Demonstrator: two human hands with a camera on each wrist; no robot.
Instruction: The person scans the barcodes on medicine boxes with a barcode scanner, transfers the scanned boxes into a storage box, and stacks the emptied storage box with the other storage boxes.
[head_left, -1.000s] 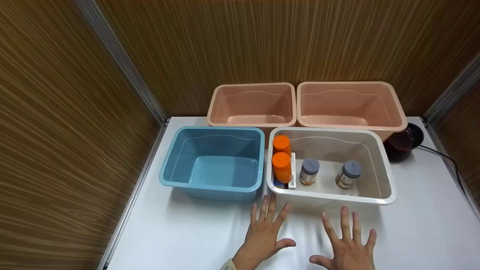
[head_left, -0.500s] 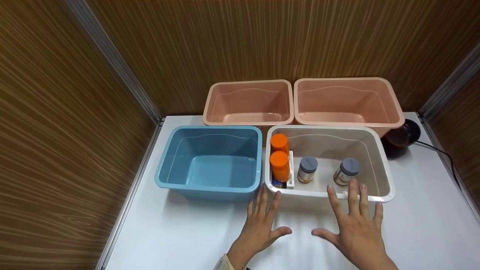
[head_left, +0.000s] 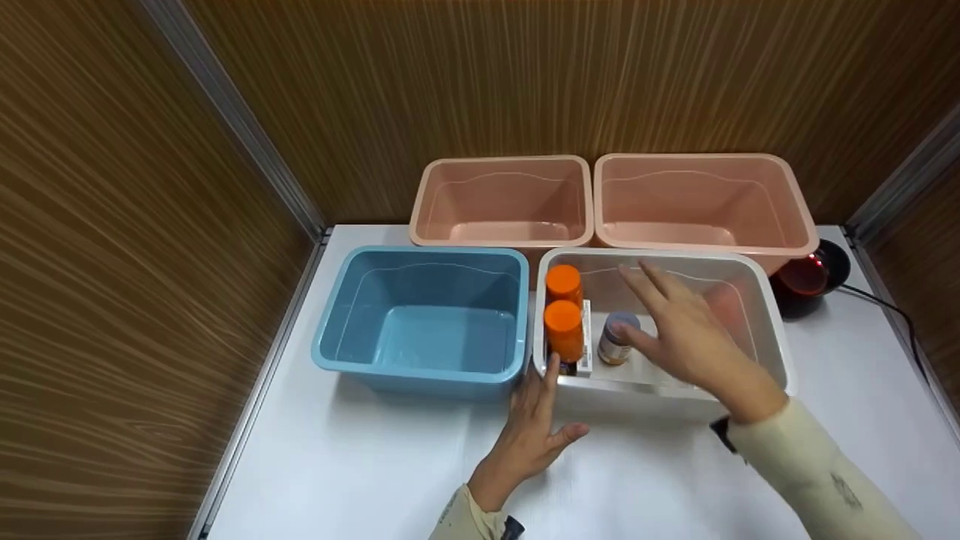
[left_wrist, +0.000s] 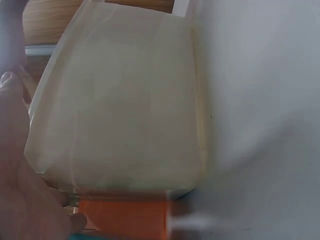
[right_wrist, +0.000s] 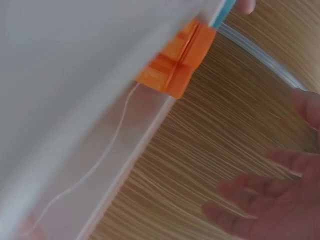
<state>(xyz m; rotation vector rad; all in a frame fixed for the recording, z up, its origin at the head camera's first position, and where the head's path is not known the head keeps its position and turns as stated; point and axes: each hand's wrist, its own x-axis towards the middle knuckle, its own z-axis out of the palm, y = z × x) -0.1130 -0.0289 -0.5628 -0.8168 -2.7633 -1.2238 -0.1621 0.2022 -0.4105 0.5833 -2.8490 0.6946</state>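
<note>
My right hand (head_left: 679,330) reaches over the white bin (head_left: 660,388), its fingers stretched toward the back left. Below its thumb stands a jar with a grey lid (head_left: 615,349); the second grey-lidded jar is hidden behind this hand. Two orange bottles (head_left: 564,330) stand along the bin's left wall, beside a thin white box (head_left: 586,341). In the right wrist view, the spread fingers (right_wrist: 240,190) hold nothing. My left hand (head_left: 531,435), fingers mostly straight, is at the bin's front left corner, one fingertip overlapping the rim. Blurred, it also shows beside the bin wall in the left wrist view.
A blue bin (head_left: 420,375) stands left of the white one. Two pink bins (head_left: 502,241) sit side by side behind, against the wood-grain wall (head_left: 480,75). At the right is a dark round object (head_left: 806,281) with a black cable (head_left: 885,304).
My right hand has moved forward from in front of the white bin to above its inside, covering one jar. The left hand has shifted slightly forward to the bin's front corner.
</note>
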